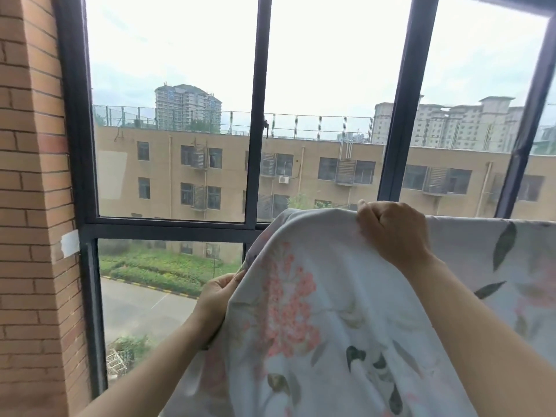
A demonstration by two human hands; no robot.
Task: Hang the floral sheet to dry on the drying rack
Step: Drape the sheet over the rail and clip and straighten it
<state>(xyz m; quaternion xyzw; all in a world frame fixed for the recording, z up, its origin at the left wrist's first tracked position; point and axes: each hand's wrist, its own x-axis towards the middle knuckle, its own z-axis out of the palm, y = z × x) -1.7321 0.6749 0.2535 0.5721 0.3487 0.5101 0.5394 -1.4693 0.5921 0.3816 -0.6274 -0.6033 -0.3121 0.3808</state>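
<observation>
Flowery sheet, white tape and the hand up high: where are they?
Pale floral sheet [294, 296]: head view, pink flower print.
White tape strip [69, 242]: head view, its middle.
Right hand [391, 233]: head view, back of the hand gripping the sheet's top edge.

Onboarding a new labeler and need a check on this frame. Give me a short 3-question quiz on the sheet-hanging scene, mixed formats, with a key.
1. True or false: the right hand grips the floral sheet higher than the left hand does.
2. Which hand holds nothing? A. left B. right C. neither
3. Fill in: the wall left of the window frame is made of ___.
Key: 1 true; 2 C; 3 brick.
</observation>
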